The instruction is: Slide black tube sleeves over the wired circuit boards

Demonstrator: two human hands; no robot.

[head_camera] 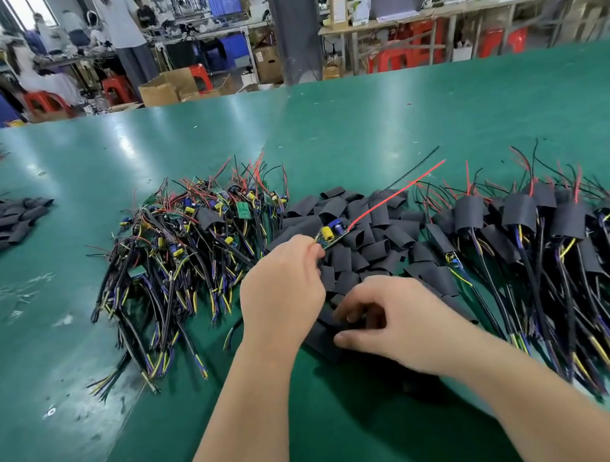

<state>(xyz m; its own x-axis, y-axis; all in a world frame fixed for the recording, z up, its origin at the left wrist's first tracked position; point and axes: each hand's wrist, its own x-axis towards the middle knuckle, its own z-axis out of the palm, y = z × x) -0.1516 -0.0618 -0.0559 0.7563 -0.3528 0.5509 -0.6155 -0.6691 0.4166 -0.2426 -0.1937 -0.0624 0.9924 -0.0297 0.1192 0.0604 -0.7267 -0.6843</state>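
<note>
On a green table point(358, 122), bare boards point(193, 240) are heaped at left. The left hand point(283, 278) pinches one board point(330, 235) over loose sleeves point(371, 228), the right hand point(385, 318) pinches a sleeve point(323, 341), and sleeved boards point(534, 226) lie at right. It would likely go best to squeeze the sleeve open and feed the board's wires point(397, 192) in first. No writing is legible.

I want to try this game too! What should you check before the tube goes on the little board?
1. Board held: ok, the left hand pinches the circuit board by its near end.
2. Wires free: ok, the red wire points away, untangled.
3. Sleeve picked: ok, the right hand grips a black sleeve at the sleeve pile's near edge.
4. Sleeve mouth open: cannot tell, fingers hide it.
5. Sleeve lined up with wires: not ok, it is apart from the board.
</note>
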